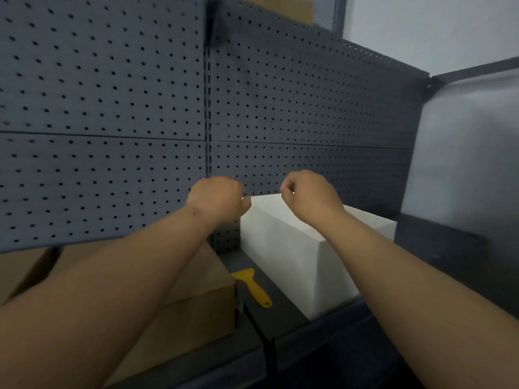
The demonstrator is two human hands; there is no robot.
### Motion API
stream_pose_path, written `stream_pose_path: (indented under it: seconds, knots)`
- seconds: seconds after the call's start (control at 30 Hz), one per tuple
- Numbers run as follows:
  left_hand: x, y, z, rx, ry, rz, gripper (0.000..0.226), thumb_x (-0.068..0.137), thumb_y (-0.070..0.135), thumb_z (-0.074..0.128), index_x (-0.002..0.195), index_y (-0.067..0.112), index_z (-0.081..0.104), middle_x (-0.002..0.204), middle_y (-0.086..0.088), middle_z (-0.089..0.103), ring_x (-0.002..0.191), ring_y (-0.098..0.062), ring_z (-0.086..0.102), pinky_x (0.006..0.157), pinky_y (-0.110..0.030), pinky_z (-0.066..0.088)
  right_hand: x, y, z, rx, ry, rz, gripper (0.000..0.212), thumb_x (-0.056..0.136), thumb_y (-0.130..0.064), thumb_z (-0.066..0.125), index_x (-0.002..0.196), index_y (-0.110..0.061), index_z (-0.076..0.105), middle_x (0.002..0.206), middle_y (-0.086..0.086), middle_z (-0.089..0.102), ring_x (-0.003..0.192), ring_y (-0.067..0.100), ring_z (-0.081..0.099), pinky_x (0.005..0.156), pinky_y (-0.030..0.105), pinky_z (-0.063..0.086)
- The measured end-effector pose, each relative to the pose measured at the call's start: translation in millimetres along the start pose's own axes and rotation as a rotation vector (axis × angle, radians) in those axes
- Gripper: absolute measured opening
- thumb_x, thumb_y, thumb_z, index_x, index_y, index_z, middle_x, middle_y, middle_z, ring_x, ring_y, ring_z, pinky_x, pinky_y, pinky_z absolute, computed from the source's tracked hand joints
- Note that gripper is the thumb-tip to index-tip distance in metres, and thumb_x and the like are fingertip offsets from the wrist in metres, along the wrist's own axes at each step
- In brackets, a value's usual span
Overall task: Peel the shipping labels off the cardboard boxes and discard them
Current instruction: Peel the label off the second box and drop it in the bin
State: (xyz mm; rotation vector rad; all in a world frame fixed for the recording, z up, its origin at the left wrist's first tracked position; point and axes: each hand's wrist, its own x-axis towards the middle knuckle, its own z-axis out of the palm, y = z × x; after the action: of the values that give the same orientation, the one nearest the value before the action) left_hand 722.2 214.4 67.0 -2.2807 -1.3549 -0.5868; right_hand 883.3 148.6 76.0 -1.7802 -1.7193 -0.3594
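Note:
My left hand and my right hand are raised side by side in front of the pegboard, both curled into loose fists. I see nothing held in either. Below and behind them a white rectangular box lies on the dark shelf, its far corner just behind my left knuckles. A brown cardboard box sits at the lower left, partly hidden by my left forearm. No shipping label shows on any visible face.
A yellow plastic scraper lies on the shelf between the two boxes. The grey pegboard fills the back. More cardboard shows above its top edge. A dark shelf frame and a pale wall stand at the right.

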Motion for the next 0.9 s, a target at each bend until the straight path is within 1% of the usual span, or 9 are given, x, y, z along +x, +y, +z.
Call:
stream_pose_path:
  seconds: [0.13, 0.3, 0.4, 0.47, 0.57, 0.67, 0.77, 0.83, 0.9]
  knots:
    - [-52, -56, -13, 0.077, -0.023, -0.101, 0.042, 0.097, 0.040, 0.035, 0.063, 0.016, 0.043, 0.058, -0.001, 0.038, 0.048, -0.016, 0.034, 0.053, -0.029, 0.034, -10, -58, 21, 0.058, -0.046, -0.131, 0.024, 0.096, -0.022, 0.044, 0.095, -0.012, 0.065, 0.113, 0.008, 0.063, 0.099, 0.028, 0.058, 0.076, 0.035, 0.048]
    - [-120, -127, -37, 0.150, -0.049, -0.256, 0.037, 0.096, 0.040, 0.036, 0.067, 0.017, 0.044, 0.065, 0.000, 0.040, 0.054, -0.018, 0.042, 0.056, -0.030, 0.038, -28, -139, 46, 0.097, -0.134, -0.254, 0.028, 0.097, -0.023, 0.043, 0.095, -0.009, 0.067, 0.116, 0.010, 0.061, 0.101, 0.028, 0.059, 0.080, 0.037, 0.050]
    - [-161, -167, -54, 0.178, -0.069, -0.335, 0.033, 0.095, 0.039, 0.037, 0.077, 0.015, 0.049, 0.068, 0.000, 0.040, 0.065, -0.022, 0.050, 0.060, -0.031, 0.040, -37, -186, 57, 0.140, -0.176, -0.325, 0.030, 0.097, -0.021, 0.044, 0.081, -0.005, 0.064, 0.116, 0.009, 0.065, 0.112, 0.024, 0.058, 0.078, 0.035, 0.050]
    - [-188, -194, -67, 0.186, -0.081, -0.374, 0.031, 0.095, 0.037, 0.037, 0.076, 0.015, 0.047, 0.068, 0.000, 0.038, 0.067, -0.023, 0.049, 0.062, -0.032, 0.041, -43, -219, 65, 0.165, -0.198, -0.359, 0.032, 0.097, -0.020, 0.045, 0.068, -0.011, 0.055, 0.114, 0.008, 0.066, 0.114, 0.023, 0.058, 0.077, 0.032, 0.047]
    - [-229, -237, -85, 0.217, -0.079, -0.422, 0.031, 0.096, 0.036, 0.036, 0.076, 0.014, 0.046, 0.066, 0.002, 0.035, 0.064, -0.022, 0.045, 0.060, -0.032, 0.039, -52, -273, 78, 0.183, -0.229, -0.384, 0.031, 0.096, -0.020, 0.045, 0.066, -0.014, 0.052, 0.111, 0.005, 0.065, 0.106, 0.022, 0.060, 0.081, 0.035, 0.050]
    - [-268, -279, -100, 0.233, -0.093, -0.473, 0.032, 0.095, 0.035, 0.035, 0.079, 0.012, 0.051, 0.076, -0.004, 0.047, 0.063, -0.022, 0.048, 0.059, -0.030, 0.040, -64, -327, 92, 0.206, -0.265, -0.370, 0.036, 0.096, -0.018, 0.045, 0.061, -0.014, 0.050, 0.103, 0.009, 0.068, 0.100, 0.023, 0.063, 0.080, 0.036, 0.054]
    - [-304, -317, -111, 0.228, -0.118, -0.497, 0.032, 0.095, 0.037, 0.036, 0.087, 0.012, 0.054, 0.085, -0.005, 0.052, 0.072, -0.023, 0.051, 0.062, -0.032, 0.041, -75, -374, 106, 0.215, -0.298, -0.331, 0.034, 0.095, -0.014, 0.044, 0.064, -0.005, 0.054, 0.100, 0.017, 0.071, 0.077, 0.028, 0.063, 0.074, 0.037, 0.056]
    - [-324, -338, -116, 0.214, -0.137, -0.505, 0.033, 0.094, 0.038, 0.037, 0.093, 0.013, 0.058, 0.089, -0.005, 0.054, 0.075, -0.022, 0.051, 0.065, -0.033, 0.044, -82, -401, 113, 0.209, -0.326, -0.289, 0.031, 0.094, -0.011, 0.044, 0.064, -0.006, 0.050, 0.089, 0.025, 0.067, 0.058, 0.028, 0.049, 0.066, 0.033, 0.053]
    - [-341, -356, -119, 0.196, -0.150, -0.491, 0.033, 0.094, 0.039, 0.037, 0.096, 0.014, 0.059, 0.094, -0.005, 0.057, 0.079, -0.022, 0.053, 0.067, -0.033, 0.046, -90, -423, 118, 0.202, -0.341, -0.269, 0.038, 0.093, -0.008, 0.043, 0.056, -0.012, 0.036, 0.061, 0.024, 0.045, 0.048, 0.021, 0.032, 0.057, 0.027, 0.039]
